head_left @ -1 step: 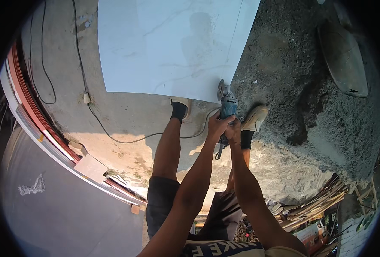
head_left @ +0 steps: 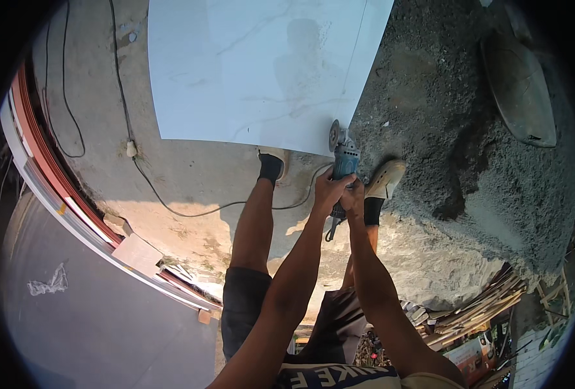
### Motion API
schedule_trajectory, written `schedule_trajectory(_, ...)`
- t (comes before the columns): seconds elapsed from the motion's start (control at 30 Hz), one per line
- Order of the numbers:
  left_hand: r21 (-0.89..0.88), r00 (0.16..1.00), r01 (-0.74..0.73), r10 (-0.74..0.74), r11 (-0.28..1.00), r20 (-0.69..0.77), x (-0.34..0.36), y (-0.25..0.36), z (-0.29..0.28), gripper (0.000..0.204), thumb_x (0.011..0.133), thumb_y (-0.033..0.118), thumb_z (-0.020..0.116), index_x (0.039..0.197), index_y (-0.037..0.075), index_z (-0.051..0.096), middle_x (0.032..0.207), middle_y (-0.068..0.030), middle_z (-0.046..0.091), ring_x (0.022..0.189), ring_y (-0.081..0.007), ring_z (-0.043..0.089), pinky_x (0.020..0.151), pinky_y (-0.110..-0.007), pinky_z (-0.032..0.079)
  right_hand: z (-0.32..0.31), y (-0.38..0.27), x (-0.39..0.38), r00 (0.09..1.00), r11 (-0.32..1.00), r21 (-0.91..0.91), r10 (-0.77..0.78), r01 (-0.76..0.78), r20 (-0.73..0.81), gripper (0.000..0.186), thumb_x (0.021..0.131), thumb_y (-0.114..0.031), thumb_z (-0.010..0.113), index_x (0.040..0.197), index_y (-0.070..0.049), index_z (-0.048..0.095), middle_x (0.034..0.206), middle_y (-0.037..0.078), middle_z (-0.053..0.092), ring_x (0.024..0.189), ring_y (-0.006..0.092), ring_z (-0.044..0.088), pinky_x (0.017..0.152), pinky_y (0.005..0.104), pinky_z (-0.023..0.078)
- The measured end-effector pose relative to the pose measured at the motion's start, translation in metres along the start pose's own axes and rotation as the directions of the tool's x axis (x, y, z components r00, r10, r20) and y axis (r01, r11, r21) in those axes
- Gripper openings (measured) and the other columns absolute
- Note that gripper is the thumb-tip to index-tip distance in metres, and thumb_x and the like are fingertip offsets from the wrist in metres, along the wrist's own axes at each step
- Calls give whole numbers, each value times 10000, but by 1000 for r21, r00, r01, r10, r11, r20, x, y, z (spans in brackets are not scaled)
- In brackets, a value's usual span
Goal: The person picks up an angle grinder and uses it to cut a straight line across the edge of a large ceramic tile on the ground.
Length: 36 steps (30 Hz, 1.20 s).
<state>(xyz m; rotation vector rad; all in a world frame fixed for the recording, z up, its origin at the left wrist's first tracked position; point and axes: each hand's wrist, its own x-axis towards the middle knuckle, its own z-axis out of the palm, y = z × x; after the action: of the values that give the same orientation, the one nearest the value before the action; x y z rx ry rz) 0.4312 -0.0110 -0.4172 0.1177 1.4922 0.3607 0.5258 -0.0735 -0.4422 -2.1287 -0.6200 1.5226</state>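
Observation:
Both my hands are wrapped around the body of a teal angle grinder [head_left: 346, 162]. My left hand [head_left: 329, 192] grips it from the left side, and my right hand [head_left: 353, 198] closes on its right and rear. The grinder's disc [head_left: 334, 135] stands on edge at the near right corner of a large pale sheet [head_left: 235, 71]; whether it touches the sheet I cannot tell. A thin dark line runs along the sheet's right side. From the grinder's rear a dark cord [head_left: 200, 214] curves left across the ground.
The cord meets a pale connector [head_left: 131, 149] at the left. My shoes flank the grinder, the right shoe [head_left: 388, 178] closest. Gravel [head_left: 423, 97] lies to the right with a metal basin [head_left: 519, 91] on it. Wood strips [head_left: 482, 305] are stacked lower right; long red and white strips [head_left: 73, 188] lie left.

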Motion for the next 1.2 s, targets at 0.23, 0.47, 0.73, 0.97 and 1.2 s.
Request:
schedule_trajectory(0.23,15,1000,9,-9,1000,-22,10,8,-3,371,752,198,828,1030,-14,704,895,-99,715,766,-148,639,699,-318,505,4,-40,2,995,983,-151,99,-100,-15,572,735,-374,753,1087,57,621,942,218,687,839,300,680,733,410,531)
schedule_trajectory(0.47,-1,999,-31,31,1000,-15,16,13,6,399,730,225,830,1031,-7,708,855,-92,721,736,-150,644,695,-320,508,-2,-42,11,998,985,-163,62,-63,-11,590,762,-398,740,1109,58,603,1025,270,652,923,345,670,777,430,520)
schedule_trajectory(0.73,-18,999,-42,42,999,-19,18,25,16,402,730,218,829,1045,-1,708,858,-93,723,745,-156,656,701,-323,516,-9,-27,28,997,976,-208,71,-71,-4,548,772,-368,736,1082,66,608,960,225,672,841,283,662,735,401,522)
schedule_trajectory(0.97,-56,1000,-29,29,998,-6,21,40,15,369,738,167,828,1039,-6,702,848,-101,715,723,-149,651,675,-313,518,-4,-34,37,996,989,-126,84,-82,12,495,761,-336,731,1034,64,628,918,159,686,784,205,643,687,371,523)
schedule_trajectory(1.2,-101,999,-52,51,993,-15,24,50,23,370,728,149,832,1026,-22,696,863,-100,717,725,-149,652,678,-310,522,-8,-53,45,999,997,-83,4,-1,33,505,758,-346,731,1024,70,621,880,137,683,771,188,636,666,358,515)
